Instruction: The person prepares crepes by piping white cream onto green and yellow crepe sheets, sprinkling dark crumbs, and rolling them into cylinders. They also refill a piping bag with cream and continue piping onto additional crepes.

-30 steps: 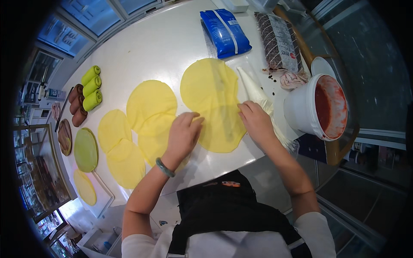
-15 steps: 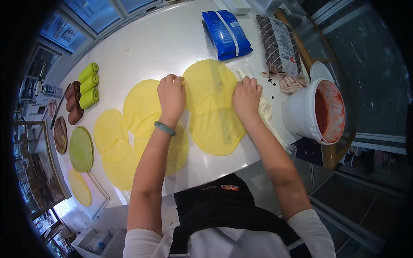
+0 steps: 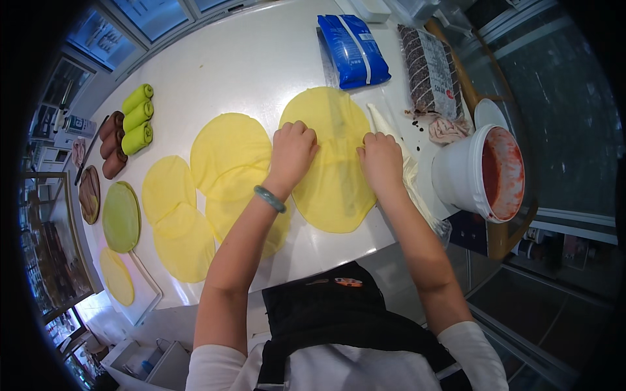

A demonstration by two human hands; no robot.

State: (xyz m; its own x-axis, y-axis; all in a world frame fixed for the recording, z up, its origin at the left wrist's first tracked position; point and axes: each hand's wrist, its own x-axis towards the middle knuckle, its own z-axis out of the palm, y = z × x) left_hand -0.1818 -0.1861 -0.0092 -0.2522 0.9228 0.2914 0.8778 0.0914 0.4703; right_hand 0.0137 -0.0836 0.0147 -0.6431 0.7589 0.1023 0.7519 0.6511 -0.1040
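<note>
Two thin yellow crepes [image 3: 332, 195] overlap on the white table in front of me, one partly covering the other. My left hand [image 3: 293, 153], with a bracelet at the wrist, is closed with curled fingers at their left edge, near the overlap. On the right edge my right hand [image 3: 383, 159] is closed too, its fingertips pinched against the crepe. More yellow crepes [image 3: 228, 146] lie in overlapping pairs to the left; my left forearm hides part of one. A white piping bag [image 3: 407, 176] lies beside my right hand, partly covered by it.
Green rolls [image 3: 137, 118] and brown rolls [image 3: 112, 143] sit at far left, above a green crepe stack [image 3: 122, 218]. A blue packet [image 3: 354, 52], a bag of dark grains [image 3: 430, 72] and a white bucket [image 3: 456, 173] smeared red inside stand right.
My left hand has moved right, from the gap between crepe pairs onto the pair before me. My right hand has slid slightly toward me along the right edge.
</note>
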